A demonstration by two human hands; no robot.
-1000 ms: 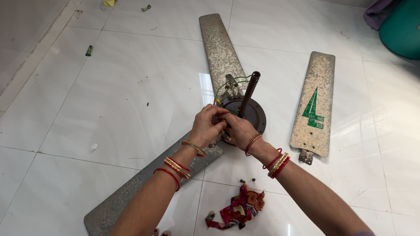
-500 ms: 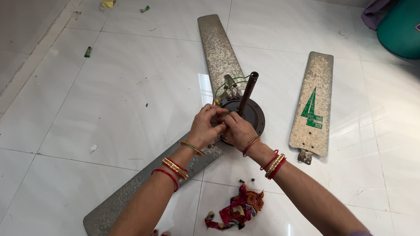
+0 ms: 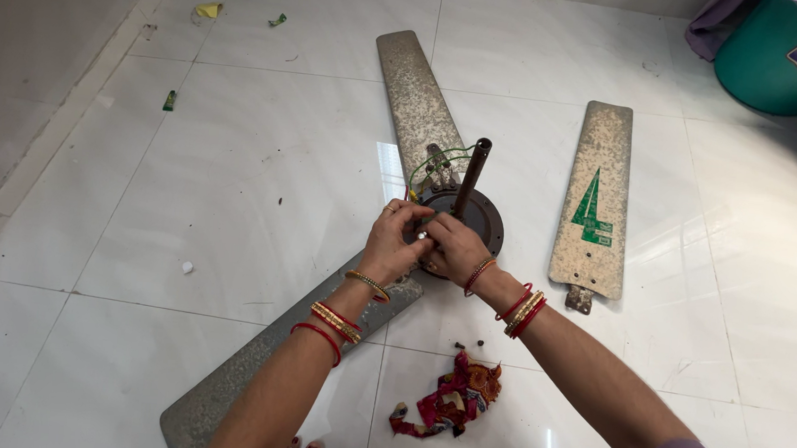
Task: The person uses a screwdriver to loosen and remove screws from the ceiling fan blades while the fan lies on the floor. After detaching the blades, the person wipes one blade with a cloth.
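Note:
A ceiling fan lies on the white tiled floor. Its dark round motor hub (image 3: 482,219) has a brown rod (image 3: 471,175) standing up from it and green wires (image 3: 432,160) beside it. Two dusty grey blades are attached: one (image 3: 418,93) points away, the other (image 3: 264,365) runs toward me at lower left. My left hand (image 3: 395,243) and my right hand (image 3: 455,247) meet at the hub's near edge, fingers pinched on a small part I cannot make out. Both wrists wear bangles.
A detached fan blade (image 3: 594,200) with a green mark lies to the right. A red patterned cloth (image 3: 449,401) and small dark bits lie near my forearms. A green tub (image 3: 779,57) stands at the far right corner. Small scraps (image 3: 207,10) litter the far left floor.
Both hands stay pressed together at the hub's near edge with only slight finger movement. The view has shifted a little.

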